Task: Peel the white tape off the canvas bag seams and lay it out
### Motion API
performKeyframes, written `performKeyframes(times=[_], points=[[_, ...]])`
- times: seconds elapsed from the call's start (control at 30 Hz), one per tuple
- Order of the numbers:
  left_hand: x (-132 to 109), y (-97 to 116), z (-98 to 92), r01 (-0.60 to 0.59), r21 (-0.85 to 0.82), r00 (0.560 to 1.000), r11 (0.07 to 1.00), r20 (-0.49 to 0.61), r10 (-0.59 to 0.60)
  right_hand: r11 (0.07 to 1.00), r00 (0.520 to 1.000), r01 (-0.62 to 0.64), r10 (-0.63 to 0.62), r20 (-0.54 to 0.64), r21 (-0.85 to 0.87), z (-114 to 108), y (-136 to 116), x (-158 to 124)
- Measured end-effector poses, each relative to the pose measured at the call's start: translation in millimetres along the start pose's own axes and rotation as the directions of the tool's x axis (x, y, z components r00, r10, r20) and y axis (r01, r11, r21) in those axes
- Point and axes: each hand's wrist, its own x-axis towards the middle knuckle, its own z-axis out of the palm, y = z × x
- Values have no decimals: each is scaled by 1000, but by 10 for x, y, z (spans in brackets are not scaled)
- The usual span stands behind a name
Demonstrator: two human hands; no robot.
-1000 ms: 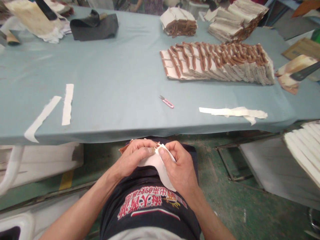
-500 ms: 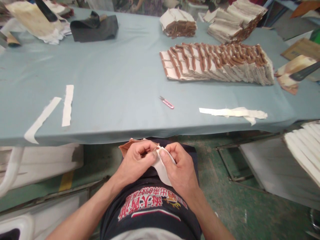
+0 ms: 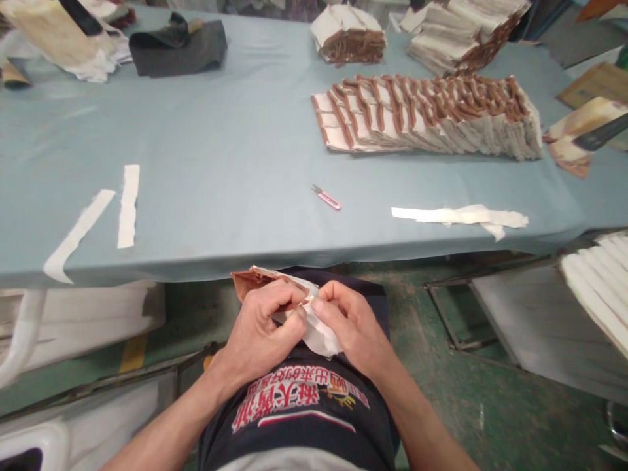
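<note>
My left hand (image 3: 267, 324) is closed in a pinch on a folded brown-and-white fabric piece (image 3: 245, 282), whose brown end sticks out beyond the knuckles. Against it, my right hand (image 3: 350, 320) pinches a white cloth strip (image 3: 321, 335) that hangs in a loop below the fingers. Both sets of fingertips nearly meet over my lap, just off the table edge, and hide where the two fabrics join. Thread snips (image 3: 326, 197) with pink handles lie on the table ahead of my hands. More white strips (image 3: 456, 216) lie to the right.
Two white strips, one straight (image 3: 128, 206) and one slanted (image 3: 81, 232), rest on the left of the blue-grey covered table (image 3: 220, 170). A long row of brown-and-white folded pieces (image 3: 422, 121) stands at the right. Behind are further stacks (image 3: 348, 36) and a dark folded cloth (image 3: 179, 49).
The brown-and-white piece shows more of its white edge above my left hand. The white strip has folded into a shorter loop. Both hands keep pinching close together.
</note>
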Motion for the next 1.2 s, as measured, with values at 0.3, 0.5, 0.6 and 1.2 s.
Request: performKeyframes(times=[0.3,0.5,0.6,1.2], points=[[42,-7,181,33,-70,997,997,-69,-37,977,987,-19,-15,162,212,-37,119,201],[135,-36,134,246,-322,969,914,57,-240,978,998,57,-56,-14,199,26,124,155],[136,-32,17,307,-294,947,905,188,-261,985,998,58,-55,-22,161,17,134,87],[227,39,-150,29,-14,992,999,120,-27,996,996,-80,81,28,-32,125,552,-678]])
